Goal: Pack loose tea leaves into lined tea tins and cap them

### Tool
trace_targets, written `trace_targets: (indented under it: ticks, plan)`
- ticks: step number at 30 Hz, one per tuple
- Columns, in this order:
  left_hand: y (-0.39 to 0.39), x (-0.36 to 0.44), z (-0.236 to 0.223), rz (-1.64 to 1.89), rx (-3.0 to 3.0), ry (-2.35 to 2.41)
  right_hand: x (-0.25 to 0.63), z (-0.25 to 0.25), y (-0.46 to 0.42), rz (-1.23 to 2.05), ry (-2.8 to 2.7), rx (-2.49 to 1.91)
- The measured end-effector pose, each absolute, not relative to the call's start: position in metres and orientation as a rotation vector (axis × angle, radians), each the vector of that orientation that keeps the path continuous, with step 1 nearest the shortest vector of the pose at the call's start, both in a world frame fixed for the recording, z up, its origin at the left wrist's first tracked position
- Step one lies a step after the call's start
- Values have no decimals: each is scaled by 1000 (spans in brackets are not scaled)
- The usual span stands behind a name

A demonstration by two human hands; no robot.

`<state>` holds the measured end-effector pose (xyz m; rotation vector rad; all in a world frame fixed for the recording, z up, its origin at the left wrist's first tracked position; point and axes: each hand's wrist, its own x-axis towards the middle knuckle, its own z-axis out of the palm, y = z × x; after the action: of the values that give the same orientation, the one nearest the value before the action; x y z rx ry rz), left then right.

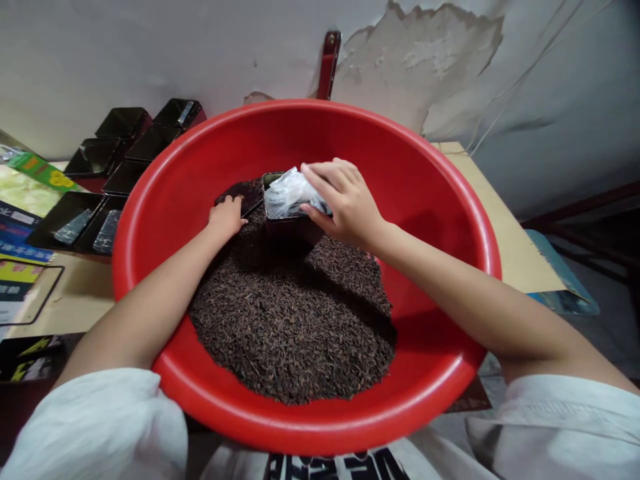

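Loose dark tea leaves lie heaped in a large red plastic basin. A dark rectangular tin stands on the leaves, with a clear plastic bag bunched up in its mouth. My right hand pinches the bag at the tin's right side, thumb low and fingers over the top. To the left of the tin, my left hand has its fingers on the edge of a dark, flat, lid-like piece. I cannot tell exactly what that piece is.
Several open dark tins stand left of the basin, some with plastic inside. A green box and printed packaging lie beside them on the table. Behind rises a wall with peeling paint.
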<state>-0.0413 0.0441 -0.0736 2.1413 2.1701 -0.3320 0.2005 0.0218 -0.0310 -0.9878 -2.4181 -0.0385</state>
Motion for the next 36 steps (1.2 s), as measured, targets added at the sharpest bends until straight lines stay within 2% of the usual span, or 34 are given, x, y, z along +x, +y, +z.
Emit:
trace_targets:
  ticks: [3,8,16,21,24,27,32,36]
  plan:
    - [47,-41,-67,-286,2196,2218,198,-28,20,-37,-2541,-912]
    - [53,-49,-50,71,2156,2436,194,-33,24,78,-2661,-976]
    - [49,-56,-5,666,1958,2635,203,-30,31,207,-2264,-927]
    - [44,-50,12,1371,1972,2364,217,-12,37,187,-2107,-993]
    - [37,-36,9,1739,2135,2019,229,-6,46,219,-2037,-1048]
    - [26,-18,4,1810,2277,1678,235,-5,53,436,-2015,-928]
    - [2,2,-1,1865,2313,1544,226,5,40,1052,-2011,-766]
    - [-2,2,-3,1795,2374,1197,223,18,25,1177,-2076,-729]
